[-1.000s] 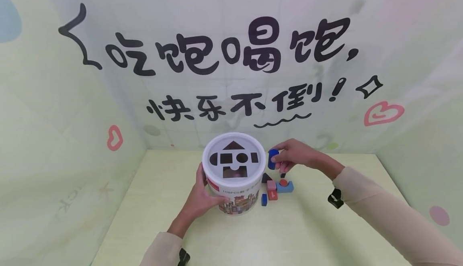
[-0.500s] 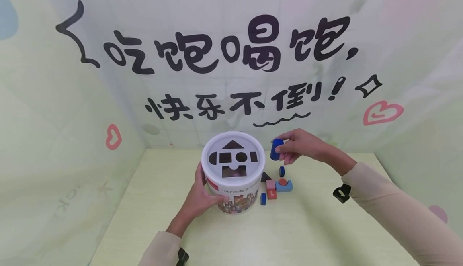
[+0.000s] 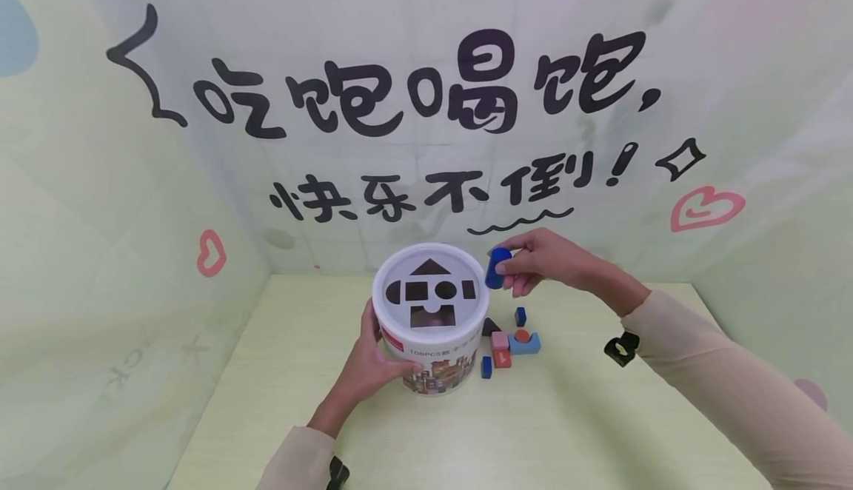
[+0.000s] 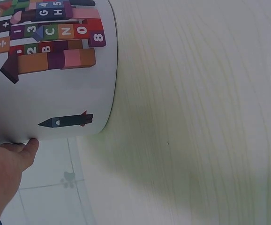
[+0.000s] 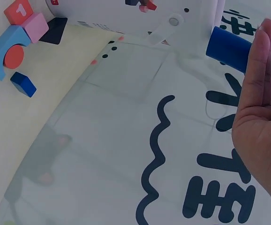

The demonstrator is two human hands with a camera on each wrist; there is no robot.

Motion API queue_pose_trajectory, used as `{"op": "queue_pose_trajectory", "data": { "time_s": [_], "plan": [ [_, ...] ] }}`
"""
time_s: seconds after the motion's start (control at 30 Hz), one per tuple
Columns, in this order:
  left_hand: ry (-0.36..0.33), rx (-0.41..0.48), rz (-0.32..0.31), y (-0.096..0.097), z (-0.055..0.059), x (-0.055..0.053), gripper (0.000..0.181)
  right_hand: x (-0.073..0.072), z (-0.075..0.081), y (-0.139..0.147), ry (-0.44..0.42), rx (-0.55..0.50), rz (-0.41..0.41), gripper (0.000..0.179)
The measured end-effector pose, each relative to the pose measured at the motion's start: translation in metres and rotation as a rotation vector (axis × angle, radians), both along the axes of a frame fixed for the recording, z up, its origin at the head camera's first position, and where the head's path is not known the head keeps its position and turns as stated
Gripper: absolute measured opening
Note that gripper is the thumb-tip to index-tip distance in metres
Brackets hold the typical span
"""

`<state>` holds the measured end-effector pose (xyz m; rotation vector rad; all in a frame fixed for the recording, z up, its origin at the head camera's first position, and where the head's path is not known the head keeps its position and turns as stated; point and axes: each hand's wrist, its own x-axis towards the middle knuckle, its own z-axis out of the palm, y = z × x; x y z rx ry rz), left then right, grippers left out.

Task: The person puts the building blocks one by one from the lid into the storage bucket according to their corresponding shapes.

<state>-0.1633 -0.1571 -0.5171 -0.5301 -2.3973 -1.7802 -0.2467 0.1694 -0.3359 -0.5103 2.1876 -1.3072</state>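
A white toy bucket (image 3: 440, 371) stands upright on the table, its white lid (image 3: 400, 316) pierced by shaped holes: triangle, square, circle and others. My left hand (image 3: 369, 368) grips the bucket's left side, thumb across the front; in the left wrist view that hand (image 4: 6, 183) is at the wall's edge. My right hand (image 3: 549, 264) pinches a blue cylinder block (image 3: 497, 268) between thumb and fingers, raised above the table beside the lid's right rim. The right wrist view shows the blue cylinder (image 5: 227, 49) tilted, one end poking out from the fingers (image 5: 256, 70).
Right of the bucket lie a light blue arch block (image 3: 533, 344) with a red-orange round piece (image 3: 522, 336) in its hollow, a pink block (image 3: 500, 340), a red block (image 3: 503, 359), a dark triangle (image 3: 491, 326) and two small dark blue blocks (image 3: 486, 368). A printed cloth (image 3: 413, 157) hangs behind.
My right hand has lifted the blue cylinder, then carried it left toward the lid's rim. A small dark blue block beneath that hand now shows fully. The left hand and bucket stay put.
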Motion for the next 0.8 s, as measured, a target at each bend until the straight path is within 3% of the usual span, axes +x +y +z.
{"op": "queue_pose_trajectory", "data": {
  "time_s": [0.8],
  "plan": [
    [-0.087, 0.033, 0.031, 0.003, 0.002, 0.002, 0.133, 0.004, -0.006, -0.041, -0.015, -0.033, 0.056, 0.043]
  ]
}}
